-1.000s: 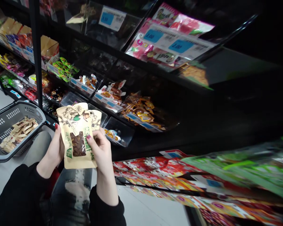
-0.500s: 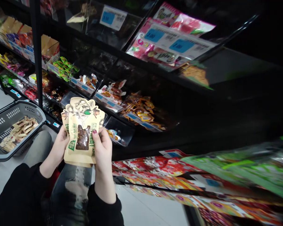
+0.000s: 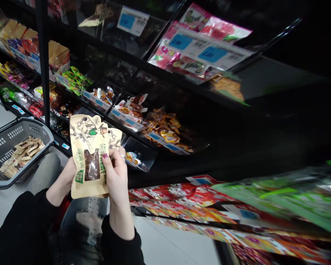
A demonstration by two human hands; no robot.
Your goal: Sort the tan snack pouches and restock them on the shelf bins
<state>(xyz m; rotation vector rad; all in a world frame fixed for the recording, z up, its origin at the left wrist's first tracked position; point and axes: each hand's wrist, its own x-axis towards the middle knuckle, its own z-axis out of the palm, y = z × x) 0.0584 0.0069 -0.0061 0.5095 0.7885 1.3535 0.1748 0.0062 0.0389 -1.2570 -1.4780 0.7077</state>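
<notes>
Two or more tan snack packets, likely of dried meat, are held up in front of my lap. The front snack packet [image 3: 91, 162] has green print and a clear window showing dark brown pieces. Another packet [image 3: 114, 137] sticks out behind it on the right. My right hand [image 3: 116, 173] is closed on the right side, thumb pressed on the front packet. At the left edge, my left hand [image 3: 67, 178] grips the packets, its fingers mostly hidden behind them. To the left, a grey basket [image 3: 48, 134] on the floor contains several small tan packets [image 3: 24, 151].
Black shelves [image 3: 44, 73] with clear bins of wrapped snacks [image 3: 165, 129] run across in front of me. Pink bags [image 3: 187, 59] hang above behind price tags. Rows of red and orange packets [image 3: 182, 195] stand at the lower right, with blurred green bags [image 3: 278, 198] beside them.
The front packet has slid left over the other, so the rear packet now shows on the right instead of the left. My right hand has shifted slightly left.
</notes>
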